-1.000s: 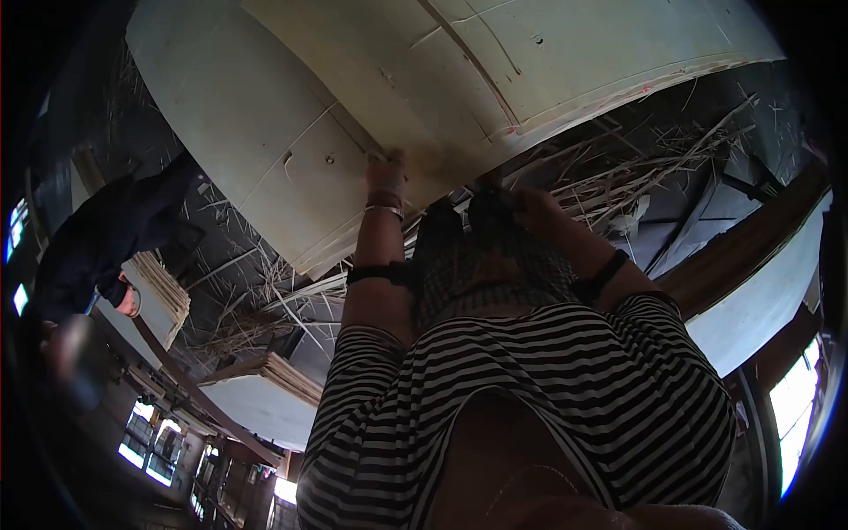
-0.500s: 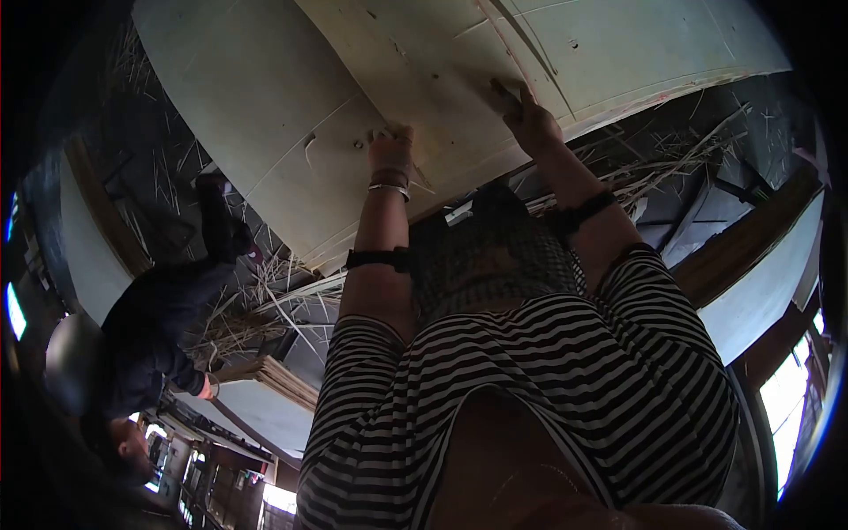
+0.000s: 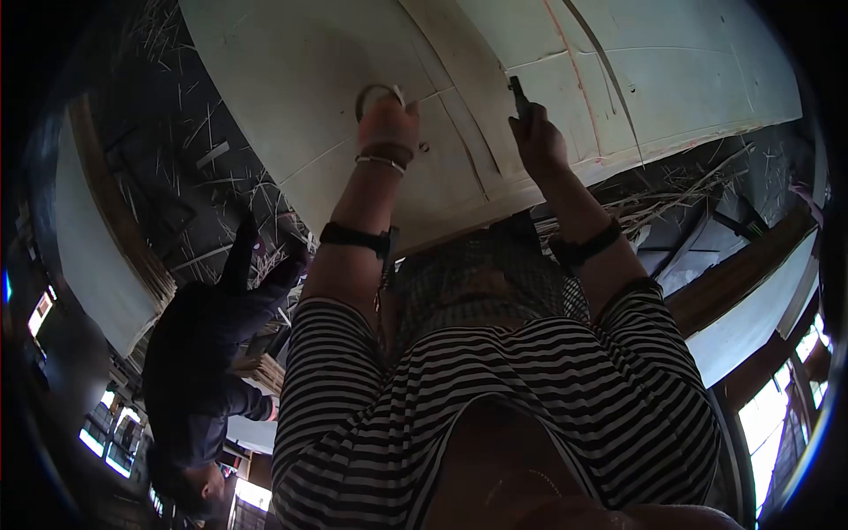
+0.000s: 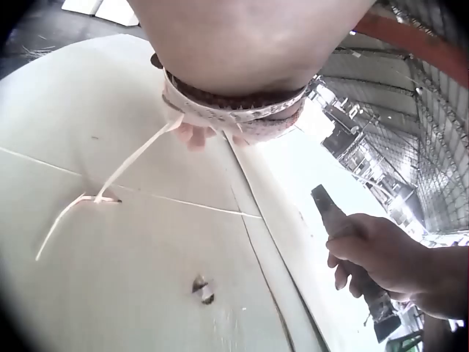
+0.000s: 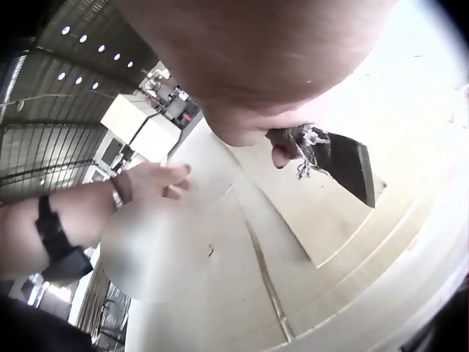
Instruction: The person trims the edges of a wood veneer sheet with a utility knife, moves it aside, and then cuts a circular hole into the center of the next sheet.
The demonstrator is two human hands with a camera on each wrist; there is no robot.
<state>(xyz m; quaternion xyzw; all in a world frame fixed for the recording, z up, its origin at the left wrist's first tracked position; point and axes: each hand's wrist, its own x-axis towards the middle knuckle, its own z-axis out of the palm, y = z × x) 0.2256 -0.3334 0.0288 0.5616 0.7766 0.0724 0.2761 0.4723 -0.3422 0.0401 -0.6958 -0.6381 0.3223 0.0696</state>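
Observation:
In the head view my left hand [image 3: 387,128] is over the pale sheet [image 3: 327,62], holding a thin curled strip [image 3: 364,95]. The same strip [image 4: 135,155] trails from the hand across the sheet in the left wrist view. Right of it, my right hand [image 3: 541,146] grips a dark flat-bladed tool [image 3: 519,95], blade pointing away from me. The right wrist view shows the blade [image 5: 352,165] beyond my fingers, with shreds stuck near the grip. Long splits and a small knot hole [image 4: 204,289] mark the sheet.
At the left a person in dark clothes [image 3: 194,362] bends near stacked sheets [image 3: 97,256]. Splinters [image 3: 671,190] litter the floor beyond the sheet's near edge. Another stack [image 3: 751,300] stands at the right. A long narrow strip [image 3: 609,66] lies across the sheet's right part.
My right hand has come up from the near edge over the sheet with the tool. My left hand has moved farther over it, now with the curled strip. The other person has shifted right.

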